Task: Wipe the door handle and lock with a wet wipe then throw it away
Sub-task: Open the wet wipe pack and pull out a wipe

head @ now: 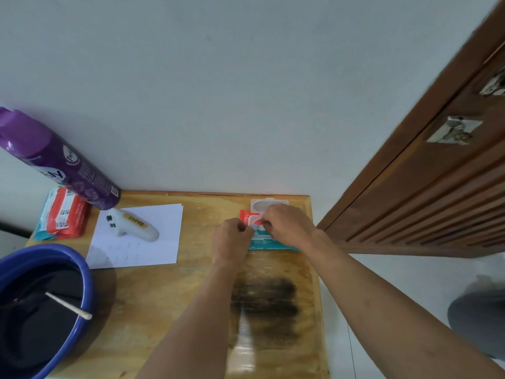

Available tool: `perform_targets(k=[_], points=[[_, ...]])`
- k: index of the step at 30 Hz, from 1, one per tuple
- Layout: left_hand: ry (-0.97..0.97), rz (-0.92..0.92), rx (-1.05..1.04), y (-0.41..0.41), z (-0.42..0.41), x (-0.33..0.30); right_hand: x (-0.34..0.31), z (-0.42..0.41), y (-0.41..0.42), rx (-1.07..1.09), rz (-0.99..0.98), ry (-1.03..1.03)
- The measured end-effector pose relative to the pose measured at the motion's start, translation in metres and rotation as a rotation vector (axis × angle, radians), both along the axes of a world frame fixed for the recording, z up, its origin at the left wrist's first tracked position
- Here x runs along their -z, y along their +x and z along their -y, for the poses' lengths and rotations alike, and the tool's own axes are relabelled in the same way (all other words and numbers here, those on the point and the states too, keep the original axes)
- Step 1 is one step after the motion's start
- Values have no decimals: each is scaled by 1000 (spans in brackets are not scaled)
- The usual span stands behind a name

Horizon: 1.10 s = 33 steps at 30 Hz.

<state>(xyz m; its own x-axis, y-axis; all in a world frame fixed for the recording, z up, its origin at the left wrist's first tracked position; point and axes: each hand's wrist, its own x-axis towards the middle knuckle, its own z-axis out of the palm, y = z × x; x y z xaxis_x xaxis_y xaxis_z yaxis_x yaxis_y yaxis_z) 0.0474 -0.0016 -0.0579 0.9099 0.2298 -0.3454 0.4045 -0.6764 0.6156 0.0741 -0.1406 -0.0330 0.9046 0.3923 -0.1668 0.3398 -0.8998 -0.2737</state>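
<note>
Wet-wipe pack (269, 242), red and teal with its white flip lid open, is lying at the far right of the wooden table (169, 291), beside the brown wooden door (437, 192). Both hands are working at its opening: left hand (232, 239) curled, pinching at the pack edge; right hand (287, 221) curled, pinching at the opening.

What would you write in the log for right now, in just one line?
stage: getting wipe | wipes pack: lid open, on table | left hand: holding pack | right hand: at opening | door handle: untouched
</note>
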Motion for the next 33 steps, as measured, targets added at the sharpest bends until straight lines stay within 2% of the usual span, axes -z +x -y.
perform_targets(k=[8,12,25,30,33], points=[[1,9,15,-1,-1,0,-4,-23,19,-153,90,-234],[-17,10,3,1,-3,3,0,-25,19,-360,125,-348],[-42,20,-4,-1,0,3,-12,-21,19,-440,85,-410],[-31,24,11,-1,-2,4,0,-23,23,-441,91,-347],[-14,36,13,-2,-2,3,5,-20,24,-367,70,-255]])
